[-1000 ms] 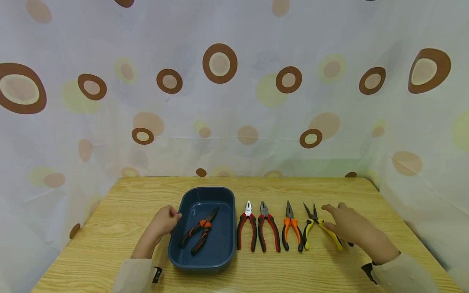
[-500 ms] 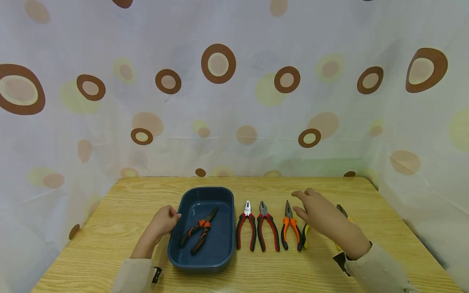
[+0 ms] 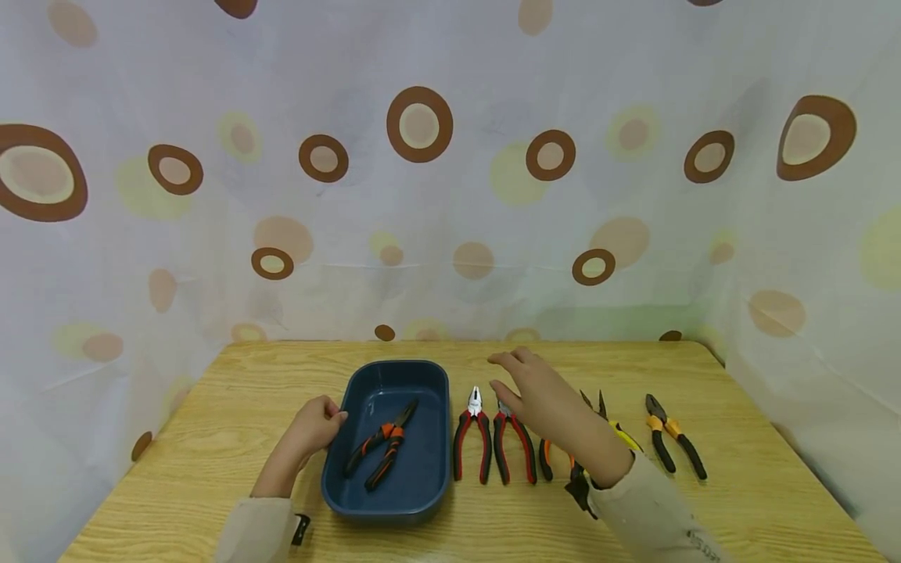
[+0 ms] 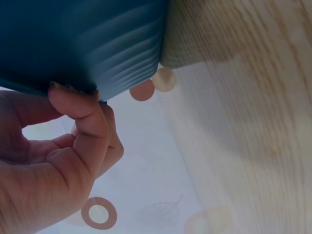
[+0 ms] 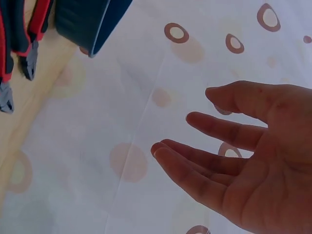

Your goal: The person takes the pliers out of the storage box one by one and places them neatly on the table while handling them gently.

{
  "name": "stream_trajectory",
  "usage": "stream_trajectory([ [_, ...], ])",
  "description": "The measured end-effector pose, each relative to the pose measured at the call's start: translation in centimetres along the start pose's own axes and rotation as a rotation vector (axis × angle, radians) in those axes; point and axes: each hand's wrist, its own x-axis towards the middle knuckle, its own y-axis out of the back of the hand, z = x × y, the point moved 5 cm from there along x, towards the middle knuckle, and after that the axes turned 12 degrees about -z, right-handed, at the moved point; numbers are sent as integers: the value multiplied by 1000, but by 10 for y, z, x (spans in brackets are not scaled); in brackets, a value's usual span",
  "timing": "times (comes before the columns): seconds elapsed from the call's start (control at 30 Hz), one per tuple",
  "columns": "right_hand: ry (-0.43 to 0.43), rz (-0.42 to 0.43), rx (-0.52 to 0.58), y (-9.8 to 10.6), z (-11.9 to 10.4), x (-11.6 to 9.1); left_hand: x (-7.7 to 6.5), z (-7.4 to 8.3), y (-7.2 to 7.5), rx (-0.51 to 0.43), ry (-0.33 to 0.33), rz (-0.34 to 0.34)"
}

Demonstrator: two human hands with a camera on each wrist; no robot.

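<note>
My left hand (image 3: 314, 426) pinches the left rim of a dark blue rectangular tray (image 3: 425, 465), thumb and fingers at its edge (image 4: 73, 97) in the left wrist view. Inside the tray lies one pair of pliers (image 3: 396, 432) with orange-and-black handles. My right hand (image 3: 559, 407) hovers over the row of pliers, fingers loosely bent, holding nothing; the right wrist view shows the bare palm (image 5: 258, 165). Below its fingertips are red-and-black pliers (image 3: 502, 450), their head partly covered. Similar pliers with a shiny head (image 3: 462, 442) lie beside the tray. My right hand and forearm partly hide orange-handled pliers (image 3: 545, 460).
Yellow-handled needle-nose pliers (image 3: 622, 435) show partly behind the right forearm. Farther right lie pliers with light orange and black handles (image 3: 656, 430). Everything stands on a wooden table (image 3: 281, 367), with a patterned cloth (image 3: 450, 203) hanging behind it and at the sides.
My right hand has swept left over the row, from the yellow pliers to above the red-and-black ones, uncovering the pliers at far right. The left hand and tray have stayed put.
</note>
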Motion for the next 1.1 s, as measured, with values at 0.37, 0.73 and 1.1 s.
stream_trajectory([
  [0.37, 39, -53, 95, -19, -35, 27, -1, -3, -1, -4, 0, 11],
  [0.73, 79, -186, 90, -43, -67, 57, -1, -3, -1, -23, 7, 3],
  [1.1, 6, -343, -9, -79, -82, 79, 1, -1, -1, -10, -6, 3],
])
